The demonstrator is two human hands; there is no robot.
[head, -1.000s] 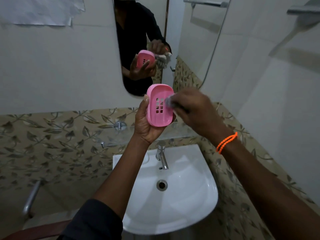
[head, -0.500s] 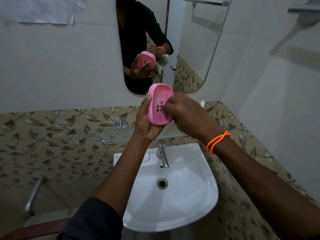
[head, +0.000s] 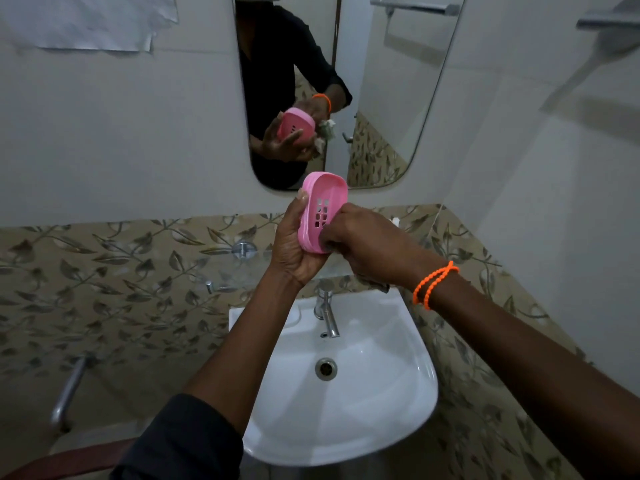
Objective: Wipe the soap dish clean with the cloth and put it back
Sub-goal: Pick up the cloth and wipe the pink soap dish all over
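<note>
A pink oval soap dish (head: 327,195) with a grid of drain holes stands on edge above the sink, its hollow side facing me. My left hand (head: 294,247) cups it from behind and below. My right hand (head: 367,247) presses into the dish's lower half, fingers closed around a grey cloth (head: 375,286). Only a small corner of the cloth shows under that hand; the mirror reflection shows it bunched beside the dish.
A white wash basin (head: 391,403) with a chrome tap (head: 327,311) sits directly below the hands. A mirror (head: 377,98) hangs on the wall ahead. Chrome fittings (head: 242,249) stick out of the leaf-patterned tiles at left. A towel rail (head: 415,6) is at top.
My right hand has slid down the inside of the dish from its middle to its lower end. The dish has tilted slightly, held by the left hand throughout.
</note>
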